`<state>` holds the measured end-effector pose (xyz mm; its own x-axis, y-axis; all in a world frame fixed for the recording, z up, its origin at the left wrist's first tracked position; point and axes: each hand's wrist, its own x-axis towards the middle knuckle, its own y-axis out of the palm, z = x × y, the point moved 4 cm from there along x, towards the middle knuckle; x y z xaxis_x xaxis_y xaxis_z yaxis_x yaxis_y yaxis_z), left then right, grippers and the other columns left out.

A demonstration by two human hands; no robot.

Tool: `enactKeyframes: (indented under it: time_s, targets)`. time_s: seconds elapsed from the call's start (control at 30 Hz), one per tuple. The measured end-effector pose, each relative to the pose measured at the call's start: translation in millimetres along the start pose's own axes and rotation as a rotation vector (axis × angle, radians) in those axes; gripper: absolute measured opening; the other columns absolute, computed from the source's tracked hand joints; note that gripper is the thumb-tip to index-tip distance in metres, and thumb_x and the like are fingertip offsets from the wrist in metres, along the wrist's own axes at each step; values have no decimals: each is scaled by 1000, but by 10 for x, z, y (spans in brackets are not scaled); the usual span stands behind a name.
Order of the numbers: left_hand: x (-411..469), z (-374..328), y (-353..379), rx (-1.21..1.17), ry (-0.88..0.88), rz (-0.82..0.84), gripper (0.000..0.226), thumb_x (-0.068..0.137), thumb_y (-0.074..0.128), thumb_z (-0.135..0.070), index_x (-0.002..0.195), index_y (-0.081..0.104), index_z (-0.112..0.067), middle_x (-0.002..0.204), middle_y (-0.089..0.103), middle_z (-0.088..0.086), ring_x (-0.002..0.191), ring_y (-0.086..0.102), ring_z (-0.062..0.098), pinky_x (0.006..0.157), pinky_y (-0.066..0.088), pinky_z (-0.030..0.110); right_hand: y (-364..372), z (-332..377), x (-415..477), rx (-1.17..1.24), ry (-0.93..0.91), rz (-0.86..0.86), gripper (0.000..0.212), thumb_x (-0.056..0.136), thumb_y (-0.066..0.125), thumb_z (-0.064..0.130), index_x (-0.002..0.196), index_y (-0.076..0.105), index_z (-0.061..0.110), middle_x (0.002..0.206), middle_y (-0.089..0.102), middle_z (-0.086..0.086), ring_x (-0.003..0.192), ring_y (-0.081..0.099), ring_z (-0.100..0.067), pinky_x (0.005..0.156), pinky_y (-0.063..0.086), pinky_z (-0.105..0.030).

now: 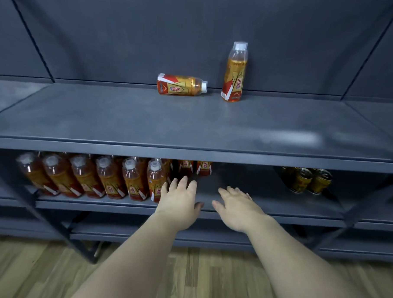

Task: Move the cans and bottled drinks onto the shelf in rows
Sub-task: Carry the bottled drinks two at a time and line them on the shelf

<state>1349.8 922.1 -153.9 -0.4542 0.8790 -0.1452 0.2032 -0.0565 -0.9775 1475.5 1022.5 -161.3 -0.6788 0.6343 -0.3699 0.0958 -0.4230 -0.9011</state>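
Two boards of the gray shelf (192, 126) are seen. Many bottles (108, 181) are lined up lower left. The left hand (179, 201) and right hand (239, 208) are spread flat and empty beside them. One lying bottle (180, 85) and one standing bottle (234, 76) are kept on top. Small cans (311, 181) are set lower right.

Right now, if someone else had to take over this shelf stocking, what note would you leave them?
Left hand and right hand: open, empty, stretched toward the middle shelf.
There: orange plastic drink bottles in rows on the left, gold metal cans on the right.
Top shelf: an upright orange bottle and a toppled orange bottle.
To do, probably: stand the toppled one, extend the rows.
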Motion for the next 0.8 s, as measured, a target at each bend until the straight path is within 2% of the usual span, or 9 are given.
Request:
enactKeyframes:
  time_s: [0.4, 0.63, 0.8]
  targets:
    - [-371, -248, -869, -1, -5, -82, 66, 100, 41, -52, 154, 21, -19, 164, 15, 8, 150, 14, 32, 121, 12, 52, -810, 20, -669, -5, 14, -70, 64, 105, 27, 54, 160, 17, 21, 167, 12, -5, 154, 9, -25, 124, 11, -41]
    - [-282, -391, -1259, 20, 11, -166, 63, 101, 38, -52, 152, 25, -18, 163, 19, 10, 149, 17, 32, 121, 16, 52, -1319, -73, -765, -3, 0, -160, 65, 105, 28, 53, 160, 16, 21, 167, 14, -4, 153, 11, -24, 123, 16, -41]
    - [-238, -514, -1360, 28, 9, -163, 60, 101, 39, -51, 151, 26, -20, 164, 18, 9, 150, 17, 33, 122, 15, 52, -1472, -128, -777, -1, -16, -182, 65, 105, 29, 54, 160, 17, 22, 166, 16, -3, 153, 13, -25, 122, 16, -40]
